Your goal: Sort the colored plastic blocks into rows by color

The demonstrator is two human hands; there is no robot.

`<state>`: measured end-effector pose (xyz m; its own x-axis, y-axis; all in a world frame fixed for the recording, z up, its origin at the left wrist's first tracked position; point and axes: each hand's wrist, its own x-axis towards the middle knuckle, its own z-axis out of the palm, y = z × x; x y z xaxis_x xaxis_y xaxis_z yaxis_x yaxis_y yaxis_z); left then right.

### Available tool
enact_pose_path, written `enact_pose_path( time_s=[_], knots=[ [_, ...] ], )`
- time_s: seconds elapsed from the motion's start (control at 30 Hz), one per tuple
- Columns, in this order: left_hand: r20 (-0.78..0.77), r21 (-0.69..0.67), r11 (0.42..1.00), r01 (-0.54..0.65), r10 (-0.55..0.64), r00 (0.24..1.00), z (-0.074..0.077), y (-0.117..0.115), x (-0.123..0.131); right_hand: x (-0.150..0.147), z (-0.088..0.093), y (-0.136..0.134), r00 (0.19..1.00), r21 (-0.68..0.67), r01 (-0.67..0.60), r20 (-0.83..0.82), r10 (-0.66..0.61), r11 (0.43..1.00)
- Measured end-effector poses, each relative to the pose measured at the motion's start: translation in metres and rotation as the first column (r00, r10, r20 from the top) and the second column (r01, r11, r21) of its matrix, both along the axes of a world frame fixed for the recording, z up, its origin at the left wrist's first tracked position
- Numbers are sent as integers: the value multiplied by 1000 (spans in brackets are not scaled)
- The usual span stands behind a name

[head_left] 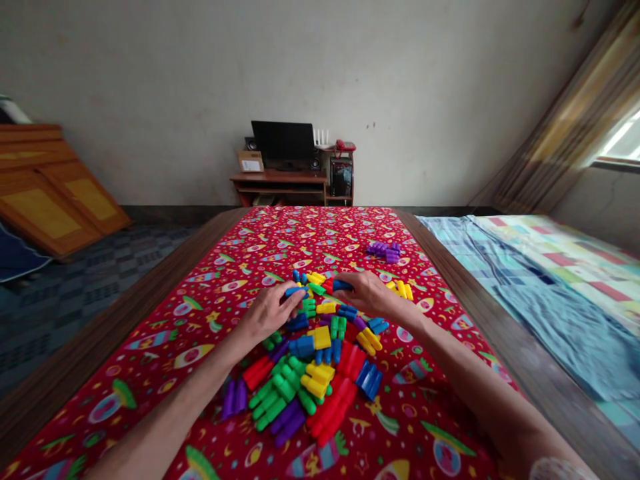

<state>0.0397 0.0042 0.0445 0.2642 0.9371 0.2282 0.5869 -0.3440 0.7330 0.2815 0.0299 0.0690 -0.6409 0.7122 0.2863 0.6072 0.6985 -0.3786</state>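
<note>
A heap of coloured plastic building pieces (310, 373) in red, green, yellow, blue and purple lies on the red patterned tablecloth (210, 313). My left hand (267, 313) is at the heap's far left edge, its fingers pinched on a blue piece (294, 291). My right hand (367, 293) is across from it, pinching another blue piece (343, 285). The two hands face each other, a short gap apart, above several yellow, green and red pieces.
A small purple cluster (384, 250) lies farther back on the cloth and some yellow pieces (403, 289) sit beside my right wrist. The table's wooden edge (505, 327) borders a bed with a checked sheet (560, 280). A desk with a monitor (283, 141) stands at the wall.
</note>
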Motion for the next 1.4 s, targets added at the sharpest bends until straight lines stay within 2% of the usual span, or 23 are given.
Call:
enact_pose_path(
  time_s=[0.1,0.17,0.23,0.3,0.37,0.53,0.63,0.7,0.8,0.9,0.97,1.07,1.17,1.27,1.4],
  knots=[
    [258,-220,974,56,3,966,4,-6,7,-1,1,-1,976,-2,-24,-215,23,1000],
    [434,-344,930,130,34,900,10,-16,17,-10,-3,-7,949,2,-53,-310,51,999],
    [572,-428,875,228,66,818,16,-26,26,-19,-8,-16,938,26,-75,-336,80,997],
    [658,-462,832,306,90,748,18,-32,32,-28,-13,-26,949,87,-84,-297,106,993],
    [702,-465,825,322,121,702,17,-32,35,-34,-16,-32,967,147,-73,-230,106,986],
    [732,-465,858,220,233,640,12,-22,31,-30,-5,-28,976,184,-81,-184,115,980],
    [705,-460,882,101,293,646,15,-19,26,-3,6,-15,988,203,-9,-146,39,979],
    [684,-440,897,40,306,663,17,-18,23,28,4,-6,997,223,59,-69,-44,973],
    [676,-394,919,27,270,685,19,-17,20,80,-14,2,977,252,161,99,-191,954],
    [673,-351,936,39,223,705,16,-15,20,113,-35,-1,901,251,286,258,-349,925],
    [657,-334,941,51,194,728,14,-14,20,118,-43,-5,867,221,319,325,-377,922],
    [622,-336,940,51,181,762,11,-14,19,107,-45,-7,841,153,353,381,-385,923],
    [603,-343,939,38,189,775,9,-13,17,99,-46,-3,864,125,329,359,-352,936],
    [590,-342,939,43,179,787,7,-12,14,99,-51,10,903,162,281,290,-318,946],
    [580,-328,943,47,162,798,6,-12,15,93,-58,37,872,219,313,319,-371,924]
  ],
)
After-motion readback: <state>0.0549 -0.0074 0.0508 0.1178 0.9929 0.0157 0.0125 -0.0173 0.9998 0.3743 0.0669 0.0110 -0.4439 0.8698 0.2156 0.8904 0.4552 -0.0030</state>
